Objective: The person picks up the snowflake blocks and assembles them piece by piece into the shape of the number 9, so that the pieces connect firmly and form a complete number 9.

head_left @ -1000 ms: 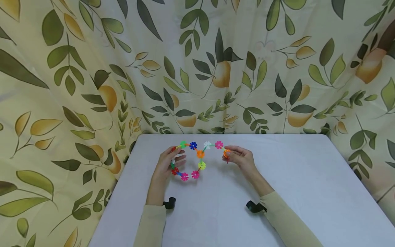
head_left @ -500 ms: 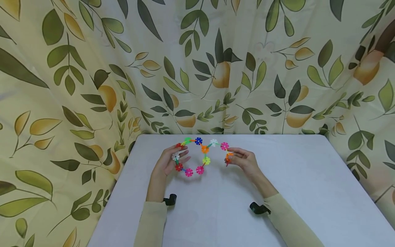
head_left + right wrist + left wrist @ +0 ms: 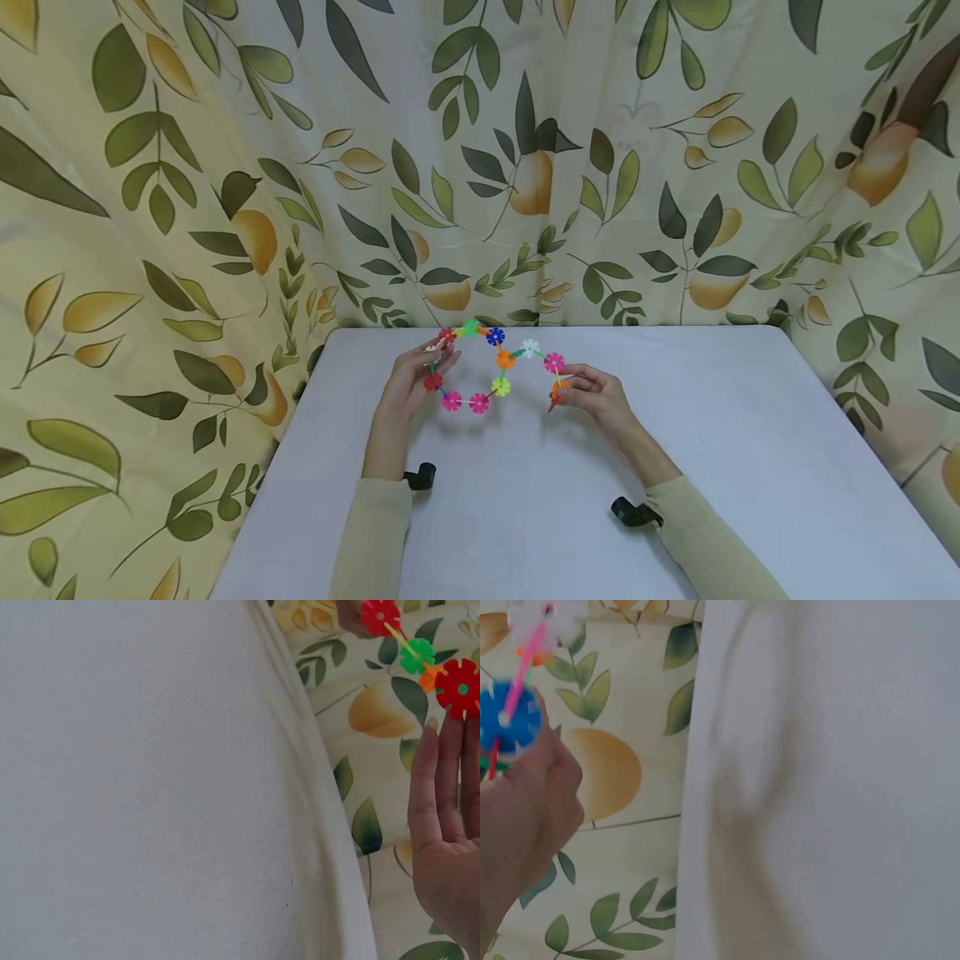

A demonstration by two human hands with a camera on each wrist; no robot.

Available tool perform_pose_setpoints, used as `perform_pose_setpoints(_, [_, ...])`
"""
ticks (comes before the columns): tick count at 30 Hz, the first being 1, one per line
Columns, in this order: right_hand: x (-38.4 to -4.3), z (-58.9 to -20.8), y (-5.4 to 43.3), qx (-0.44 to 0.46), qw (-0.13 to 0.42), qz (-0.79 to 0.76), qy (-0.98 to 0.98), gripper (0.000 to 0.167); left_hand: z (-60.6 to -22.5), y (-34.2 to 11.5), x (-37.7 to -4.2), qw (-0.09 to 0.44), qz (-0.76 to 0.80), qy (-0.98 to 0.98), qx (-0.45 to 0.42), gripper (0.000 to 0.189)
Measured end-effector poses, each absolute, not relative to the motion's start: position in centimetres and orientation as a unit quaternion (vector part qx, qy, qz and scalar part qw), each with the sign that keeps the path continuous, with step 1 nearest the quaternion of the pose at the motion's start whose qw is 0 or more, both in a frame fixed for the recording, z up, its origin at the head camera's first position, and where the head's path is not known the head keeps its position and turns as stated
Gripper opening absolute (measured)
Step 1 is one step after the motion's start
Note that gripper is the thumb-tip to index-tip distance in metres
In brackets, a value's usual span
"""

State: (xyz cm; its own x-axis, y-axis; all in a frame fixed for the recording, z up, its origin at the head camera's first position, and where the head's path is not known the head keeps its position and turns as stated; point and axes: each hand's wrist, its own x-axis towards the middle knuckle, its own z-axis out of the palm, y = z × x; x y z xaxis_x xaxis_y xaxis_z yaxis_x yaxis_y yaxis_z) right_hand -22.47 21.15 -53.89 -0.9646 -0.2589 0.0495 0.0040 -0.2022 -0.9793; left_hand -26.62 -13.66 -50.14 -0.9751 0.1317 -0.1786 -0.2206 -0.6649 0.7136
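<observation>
Small notched plastic snowflake discs, joined by straight coloured pieces, form a ring with a short branch held up over the table. My left hand (image 3: 408,383) holds the ring's left side, by a red disc (image 3: 432,382) and a white one, some of its fingers behind the ring. My right hand (image 3: 600,398) pinches the orange disc (image 3: 559,390) at the end of the branch, below a pink disc (image 3: 554,362). A blue disc (image 3: 510,716) shows at my hand in the left wrist view. In the right wrist view a red disc (image 3: 459,688) lies at my fingertips.
A white-covered table (image 3: 720,433) spreads beneath both arms. Behind and to the left hangs a leaf-and-fruit patterned curtain (image 3: 480,167). Black wrist cameras (image 3: 422,476) sit on both wrists.
The ring has risen and shifted right with my left hand, tilting slightly. My right hand has moved a little right and down, still pinching the branch's end.
</observation>
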Motion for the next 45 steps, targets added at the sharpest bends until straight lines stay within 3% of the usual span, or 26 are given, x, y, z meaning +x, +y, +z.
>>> perform_pose_setpoints(7, [-22.2,-54.8,20.9,-0.125,0.080,-0.712,0.687,0.036,-49.8,-12.2,-27.6,0.056,0.899,0.426,-0.086,0.031])
perform_pose_setpoints(17, [-21.4,-54.8,20.2,-0.119,0.109,-0.732,0.662,0.041,-48.8,-9.9,-29.6,0.049,0.911,0.406,-0.057,0.024])
perform_pose_setpoints(28, [-20.9,-55.1,19.3,-0.110,0.110,-0.693,0.703,0.047,-49.0,-8.9,-31.3,0.066,0.897,0.434,-0.047,0.037])
perform_pose_setpoints(38, [-19.8,-54.8,18.3,-0.089,0.137,-0.691,0.704,0.041,-49.8,-7.5,-32.7,0.057,0.894,0.444,0.004,0.016])
perform_pose_setpoints(45, [-19.4,-54.8,18.1,-0.059,0.140,-0.684,0.714,0.039,-50.5,-6.2,-34.0,0.099,0.902,0.419,0.012,0.009])
